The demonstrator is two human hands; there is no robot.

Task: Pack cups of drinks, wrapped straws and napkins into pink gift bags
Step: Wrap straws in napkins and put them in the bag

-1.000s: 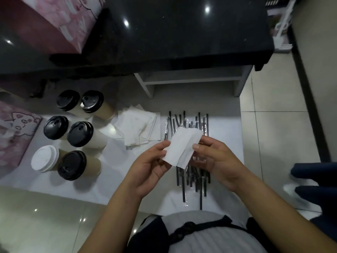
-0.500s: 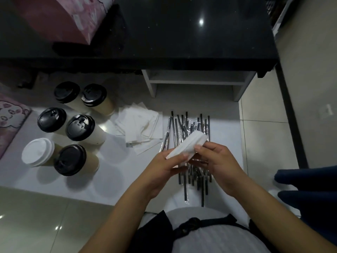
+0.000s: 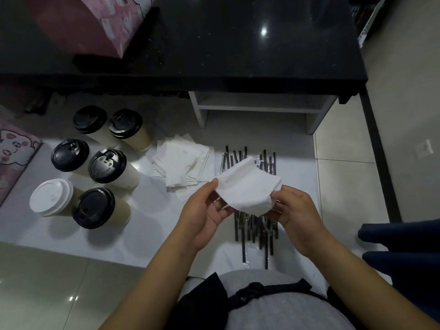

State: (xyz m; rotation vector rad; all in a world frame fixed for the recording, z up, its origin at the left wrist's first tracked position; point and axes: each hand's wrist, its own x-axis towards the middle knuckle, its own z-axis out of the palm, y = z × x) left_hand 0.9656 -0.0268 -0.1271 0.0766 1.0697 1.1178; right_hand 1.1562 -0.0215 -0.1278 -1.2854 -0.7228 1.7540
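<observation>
**Change.** The napkin (image 3: pixel 250 189), half a second ago squeezed into a narrow fold between the fingers, is now pulled out into a broad, sagging sheet. A second ago it was a flat, smaller rectangle. Judged: it is still being shaped for packing, and nothing has gone toward a bag yet.

**Holdings, largest first.**
- Black table (image 3: pixel 238 44): one pink gift bag (image 3: pixel 100 22) stands at its far left corner.
- White sheet (image 3: pixel 152 225) on the floor: carries all the loose stock.
- Second pink bag (image 3: pixel 14 156): lies just off the sheet's left edge, only partly in view.
- Cups (image 3: pixel 107 166): six, five with black lids and one with a white lid, grouped along the sheet's left side, well apart from both hands.
- Wrapped straws (image 3: pixel 252 225): a loose bundle toward the sheet's right edge, directly under the hands.
- Napkin stack (image 3: pixel 183 165): near the far edge, between cups and straws, just beyond the left hand.
- Left hand (image 3: pixel 202 217): palm up, thumb and curled fingers pinching the held napkin's left edge.
- Right hand (image 3: pixel 297 210): fingers curled, pinching the right edge.
- Held napkin: spans the gap between the hands, raised above the straws and touching neither them nor the stack.

Both bags are well apart from the napkin. The one off the sheet's left edge is the nearer.
</observation>
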